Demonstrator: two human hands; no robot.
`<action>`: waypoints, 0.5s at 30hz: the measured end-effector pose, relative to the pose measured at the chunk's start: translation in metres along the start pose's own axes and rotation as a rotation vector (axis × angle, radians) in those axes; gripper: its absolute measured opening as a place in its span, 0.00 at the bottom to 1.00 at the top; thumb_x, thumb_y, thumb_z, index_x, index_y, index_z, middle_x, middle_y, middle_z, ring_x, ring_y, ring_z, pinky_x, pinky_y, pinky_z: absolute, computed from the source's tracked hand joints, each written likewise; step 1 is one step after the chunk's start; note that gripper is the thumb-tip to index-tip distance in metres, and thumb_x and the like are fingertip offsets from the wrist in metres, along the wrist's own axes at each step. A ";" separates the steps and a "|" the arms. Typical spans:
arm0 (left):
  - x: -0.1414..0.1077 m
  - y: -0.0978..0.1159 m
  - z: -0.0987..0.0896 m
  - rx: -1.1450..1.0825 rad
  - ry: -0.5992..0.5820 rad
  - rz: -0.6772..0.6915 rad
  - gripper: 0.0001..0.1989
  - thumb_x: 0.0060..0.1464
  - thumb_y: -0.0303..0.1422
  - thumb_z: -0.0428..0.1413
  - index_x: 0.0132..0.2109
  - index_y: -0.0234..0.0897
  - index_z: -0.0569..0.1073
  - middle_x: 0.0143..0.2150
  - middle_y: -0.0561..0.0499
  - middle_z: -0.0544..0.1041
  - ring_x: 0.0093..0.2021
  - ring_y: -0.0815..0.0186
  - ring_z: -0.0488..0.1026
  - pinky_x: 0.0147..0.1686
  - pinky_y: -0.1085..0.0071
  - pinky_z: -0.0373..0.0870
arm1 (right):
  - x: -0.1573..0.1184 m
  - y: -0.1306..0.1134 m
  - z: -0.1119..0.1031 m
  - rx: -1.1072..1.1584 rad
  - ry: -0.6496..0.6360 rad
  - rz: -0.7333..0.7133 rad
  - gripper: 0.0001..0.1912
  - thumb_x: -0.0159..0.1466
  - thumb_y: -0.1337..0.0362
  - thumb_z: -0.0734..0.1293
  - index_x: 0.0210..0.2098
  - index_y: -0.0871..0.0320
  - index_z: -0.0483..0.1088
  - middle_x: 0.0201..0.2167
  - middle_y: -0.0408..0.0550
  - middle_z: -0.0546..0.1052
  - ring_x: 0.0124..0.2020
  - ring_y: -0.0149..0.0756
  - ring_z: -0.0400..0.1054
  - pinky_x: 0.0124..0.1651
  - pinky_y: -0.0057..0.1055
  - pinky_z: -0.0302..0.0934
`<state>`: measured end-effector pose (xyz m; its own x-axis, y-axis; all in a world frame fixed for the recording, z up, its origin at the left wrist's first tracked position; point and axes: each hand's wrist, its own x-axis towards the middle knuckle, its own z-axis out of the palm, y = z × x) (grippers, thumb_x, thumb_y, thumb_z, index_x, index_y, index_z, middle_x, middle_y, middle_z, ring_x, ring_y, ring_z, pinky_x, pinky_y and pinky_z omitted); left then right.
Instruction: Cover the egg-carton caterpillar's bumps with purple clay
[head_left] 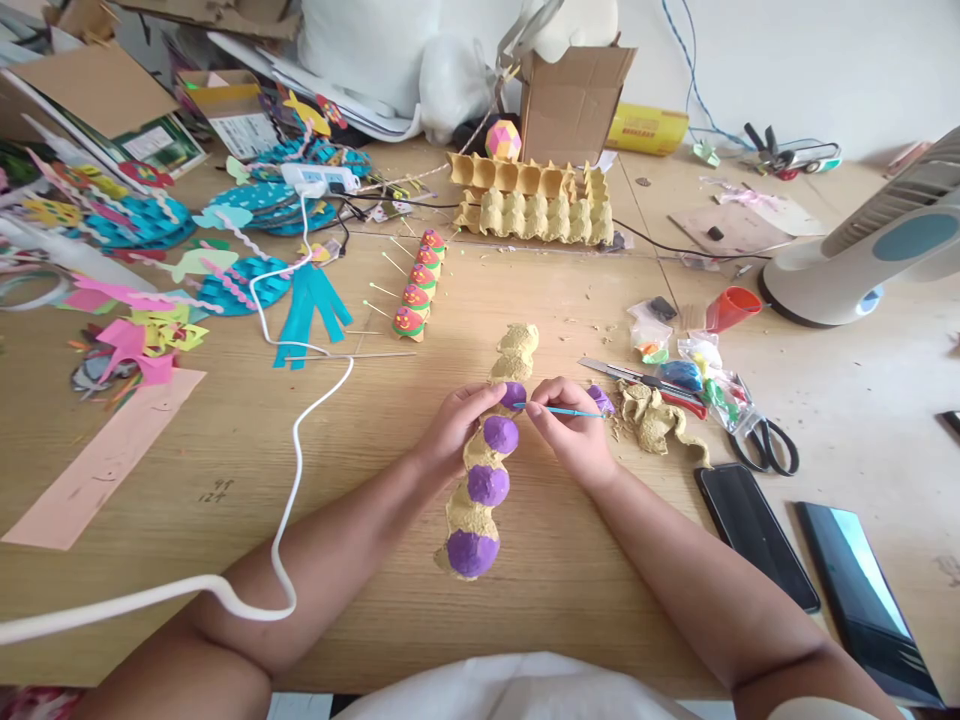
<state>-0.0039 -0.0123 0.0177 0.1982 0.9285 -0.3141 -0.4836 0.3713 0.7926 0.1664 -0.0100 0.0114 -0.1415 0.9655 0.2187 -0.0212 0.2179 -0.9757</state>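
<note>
A strip of egg carton [471, 517] lies lengthwise in front of me, with several of its bumps covered in purple clay [488, 486] and the far bumps bare. My left hand [459, 428] grips the strip's left side, thumb over the upper purple bump. Pinched in my right hand [571, 432] is a thin blue stick-like tool [562, 410], its tip at that same bump. A lump of purple clay [601, 398] sits just beyond my right hand. Farther back stands a finished-looking caterpillar [417, 290] of red, green and purple bumps.
Egg cartons [536, 215] stand at the back. To the right are a utility knife [622, 373], carton scraps [651, 418], scissors [765, 445], two phones [757, 535] and a fan [862, 240]. A white cable [296, 470] crosses the left side near paper crafts [247, 285].
</note>
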 end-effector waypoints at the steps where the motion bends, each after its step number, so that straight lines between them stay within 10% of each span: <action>1: 0.000 0.000 0.000 -0.003 0.001 -0.001 0.16 0.49 0.44 0.72 0.34 0.34 0.83 0.32 0.47 0.80 0.28 0.69 0.72 0.28 0.72 0.66 | -0.001 0.000 0.000 0.000 -0.006 -0.008 0.21 0.63 0.45 0.77 0.29 0.54 0.70 0.27 0.43 0.73 0.29 0.33 0.64 0.33 0.32 0.60; 15: -0.002 0.000 0.003 -0.054 -0.022 -0.030 0.19 0.44 0.43 0.74 0.34 0.32 0.82 0.28 0.50 0.78 0.25 0.72 0.70 0.25 0.74 0.64 | 0.000 0.001 0.001 -0.234 0.075 -0.252 0.11 0.67 0.59 0.72 0.30 0.53 0.70 0.35 0.48 0.76 0.37 0.39 0.69 0.39 0.38 0.63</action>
<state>-0.0011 -0.0142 0.0198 0.2315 0.9167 -0.3257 -0.5220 0.3995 0.7536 0.1650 -0.0096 0.0103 -0.0871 0.8833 0.4607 0.1827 0.4688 -0.8642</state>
